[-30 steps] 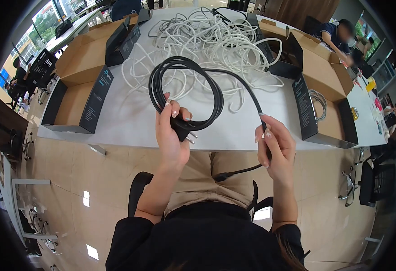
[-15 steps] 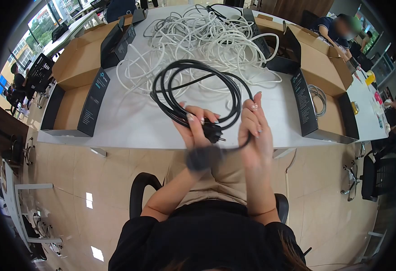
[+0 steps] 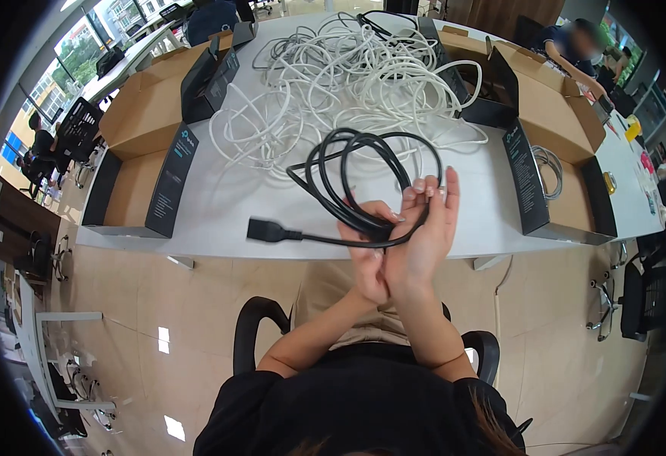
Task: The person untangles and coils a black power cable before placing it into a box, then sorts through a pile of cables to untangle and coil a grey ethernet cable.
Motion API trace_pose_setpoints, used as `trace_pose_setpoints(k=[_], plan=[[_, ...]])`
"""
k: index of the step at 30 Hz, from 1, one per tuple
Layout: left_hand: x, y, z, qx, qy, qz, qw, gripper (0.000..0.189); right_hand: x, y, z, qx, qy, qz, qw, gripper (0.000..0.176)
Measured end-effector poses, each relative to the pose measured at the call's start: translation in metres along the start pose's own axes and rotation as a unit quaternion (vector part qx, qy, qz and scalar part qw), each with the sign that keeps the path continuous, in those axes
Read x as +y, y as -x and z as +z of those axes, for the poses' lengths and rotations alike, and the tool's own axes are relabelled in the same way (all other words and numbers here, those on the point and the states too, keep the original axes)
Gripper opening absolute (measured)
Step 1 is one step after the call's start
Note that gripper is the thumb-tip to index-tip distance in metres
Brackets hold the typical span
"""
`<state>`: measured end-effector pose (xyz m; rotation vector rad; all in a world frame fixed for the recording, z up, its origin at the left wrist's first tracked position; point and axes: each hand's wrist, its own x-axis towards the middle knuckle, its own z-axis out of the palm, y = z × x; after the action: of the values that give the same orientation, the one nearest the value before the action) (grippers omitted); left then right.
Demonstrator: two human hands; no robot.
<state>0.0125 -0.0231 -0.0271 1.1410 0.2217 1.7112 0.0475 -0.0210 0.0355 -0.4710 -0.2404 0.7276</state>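
A black power cord is looped into a loose coil above the front of the table. My left hand is closed around the lower part of that coil. Close against it, my right hand has its fingers curled over a stretch of the same cord near the wrist. The cord's socket end sticks out to the left, past my left hand. Its pronged plug is hidden from sight now.
A tangle of white cables covers the back of the table. Open black boxes stand left and right; the right one holds a coiled grey cable. A person sits at the back right.
The socket end has swung up and left from below my hands. My hands have come together, the right turning inward. The coil has shifted right and the plug has gone out of sight.
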Motion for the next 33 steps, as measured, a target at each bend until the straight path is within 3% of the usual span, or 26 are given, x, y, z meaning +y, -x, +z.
trace_pose_setpoints(k=[1,4,8,9,12,14,16,19,20,22,23,24,25,26,27,28,30,33], plan=[[0.001,0.006,0.006,0.007,0.025,-0.029,0.999,0.077,-0.001,-0.001,-0.001,0.003,-0.002,-0.011,1.000,0.026],[-0.001,0.008,0.007,-0.022,0.001,0.010,1.000,0.078,0.000,-0.004,-0.008,-0.022,-0.013,-0.031,0.999,0.027],[0.013,0.001,0.010,0.019,-0.048,-0.070,0.996,0.058,-0.003,-0.002,-0.009,-0.049,0.004,-0.023,0.999,0.027],[0.015,-0.001,0.009,0.029,-0.014,-0.062,0.998,0.050,-0.009,0.004,0.002,-0.011,0.020,-0.002,1.000,0.037],[0.032,-0.020,0.004,0.089,0.032,-0.082,0.992,0.044,-0.016,0.011,-0.011,-0.183,0.109,0.030,0.977,0.048],[0.048,-0.035,-0.007,0.075,0.117,-0.098,0.985,0.041,-0.027,0.016,-0.006,-0.224,0.180,0.044,0.957,0.066],[0.055,-0.042,-0.017,0.032,0.083,-0.077,0.993,0.040,-0.038,0.024,0.000,-0.217,0.244,0.051,0.944,0.071],[0.055,-0.050,-0.033,0.015,0.133,-0.072,0.988,0.042,-0.063,0.017,-0.025,-0.282,0.257,0.142,0.913,0.059],[0.059,-0.052,-0.035,0.041,0.169,-0.093,0.980,0.043,-0.060,0.008,-0.036,-0.277,0.275,0.101,0.915,0.051],[0.060,-0.059,-0.055,-0.115,0.235,-0.119,0.958,0.044,-0.044,-0.015,-0.056,-0.264,0.310,0.018,0.913,0.041],[0.058,-0.057,-0.057,-0.155,0.254,-0.139,0.945,0.045,-0.035,-0.022,-0.051,-0.203,0.351,0.039,0.913,0.043],[0.057,-0.055,-0.058,-0.196,0.272,-0.158,0.929,0.046,-0.030,-0.030,-0.049,-0.214,0.309,0.110,0.920,0.054],[0.058,-0.052,-0.058,-0.237,0.289,-0.176,0.910,0.048,-0.032,-0.035,-0.045,-0.232,0.222,0.235,0.918,0.062],[0.060,-0.043,-0.054,-0.183,0.299,-0.218,0.911,0.050,-0.036,-0.040,-0.041,-0.245,0.130,0.353,0.894,0.070],[0.060,-0.042,-0.053,-0.213,0.271,-0.232,0.910,0.053,-0.039,-0.044,-0.037,-0.274,0.073,0.430,0.857,0.083],[0.059,-0.042,-0.052,-0.242,0.243,-0.247,0.906,0.057,-0.040,-0.052,-0.043,-0.318,0.032,0.451,0.834,0.089],[0.058,-0.040,-0.049,-0.247,0.155,-0.254,0.922,0.054,-0.050,-0.060,-0.042,-0.314,0.047,0.413,0.854,0.095],[0.053,-0.038,-0.049,-0.246,0.101,-0.267,0.926,0.050,-0.061,-0.073,-0.050,-0.403,0.152,0.279,0.859,0.088]])
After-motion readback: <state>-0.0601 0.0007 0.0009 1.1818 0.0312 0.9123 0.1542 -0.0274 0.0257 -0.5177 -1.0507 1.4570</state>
